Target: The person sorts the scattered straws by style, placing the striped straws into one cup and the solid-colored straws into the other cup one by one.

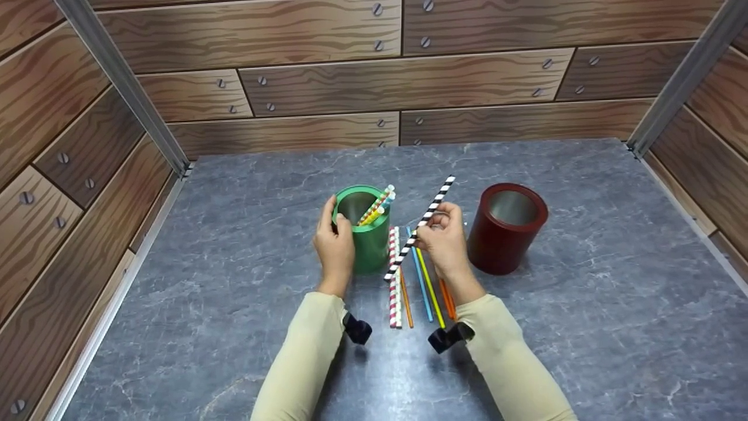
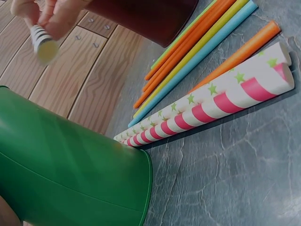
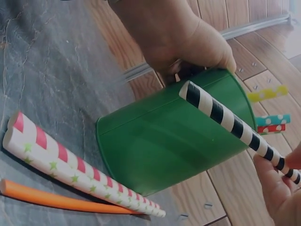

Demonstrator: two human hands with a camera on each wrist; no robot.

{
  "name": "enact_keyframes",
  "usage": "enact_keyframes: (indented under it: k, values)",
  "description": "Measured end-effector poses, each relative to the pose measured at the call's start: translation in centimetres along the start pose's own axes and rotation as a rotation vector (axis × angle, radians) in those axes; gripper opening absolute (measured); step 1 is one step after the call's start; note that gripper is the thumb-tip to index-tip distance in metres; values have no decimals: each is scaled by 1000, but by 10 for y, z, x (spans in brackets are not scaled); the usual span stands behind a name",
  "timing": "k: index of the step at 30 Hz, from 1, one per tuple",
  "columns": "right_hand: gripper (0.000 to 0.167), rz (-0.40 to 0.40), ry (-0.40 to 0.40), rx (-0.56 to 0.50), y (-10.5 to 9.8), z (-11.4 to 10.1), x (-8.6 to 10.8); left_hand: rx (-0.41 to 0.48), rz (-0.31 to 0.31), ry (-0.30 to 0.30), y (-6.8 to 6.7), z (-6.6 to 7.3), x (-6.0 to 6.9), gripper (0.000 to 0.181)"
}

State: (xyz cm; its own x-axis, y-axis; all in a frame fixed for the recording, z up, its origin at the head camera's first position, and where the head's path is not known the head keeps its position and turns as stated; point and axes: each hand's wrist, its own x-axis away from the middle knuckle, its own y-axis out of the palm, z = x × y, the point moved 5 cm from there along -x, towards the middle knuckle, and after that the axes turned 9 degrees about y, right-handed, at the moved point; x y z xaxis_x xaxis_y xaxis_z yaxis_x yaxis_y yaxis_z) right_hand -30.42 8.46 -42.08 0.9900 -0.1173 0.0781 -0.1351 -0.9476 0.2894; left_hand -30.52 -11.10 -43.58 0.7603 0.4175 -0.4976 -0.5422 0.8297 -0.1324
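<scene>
My left hand [image 1: 335, 248] grips the left side and rim of a green can [image 1: 370, 248], which holds several patterned straws [image 1: 374, 209] leaning to the right. My right hand [image 1: 445, 242] pinches a black-and-white striped straw [image 1: 435, 202] slanting in the air, to the right of the can. In the right wrist view, the striped straw [image 3: 226, 117] crosses in front of the green can [image 3: 178, 136]. Beside the can's base lie a pink-striped straw [image 2: 221, 104] and a green-starred straw [image 2: 188, 100], side by side.
A dark red can [image 1: 499, 245] stands right of my right hand. Between the cans, blue [image 1: 423, 286], yellow-green [image 1: 431, 286] and orange straws [image 1: 447, 299] lie on the grey marbled table [image 1: 245, 263]. Wood-patterned walls [image 1: 327, 88] stand behind and at both sides.
</scene>
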Motion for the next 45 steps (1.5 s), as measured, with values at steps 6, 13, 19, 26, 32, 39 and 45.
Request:
enact_keyframes:
  k: [6,13,19,26,32,39,45]
  values:
    - [44,-1,-105,-90,3,-13,7,6,-5,-1,0,1,-1,41]
    - [39,6,-161,-208,5,-26,17,1,-5,-8,0,1,0,40]
    - [32,39,-224,-249,5,-36,23,0,4,4,0,1,0,40]
    - [31,76,-300,-292,4,-43,29,-1,3,4,0,1,0,40]
    - [31,37,-385,-337,7,-42,32,3,7,15,0,0,0,40]
    - [29,-31,-495,-347,12,-42,34,-8,16,25,0,1,-1,40]
    - [29,-42,-606,-216,17,-42,35,-15,18,25,0,1,0,40]
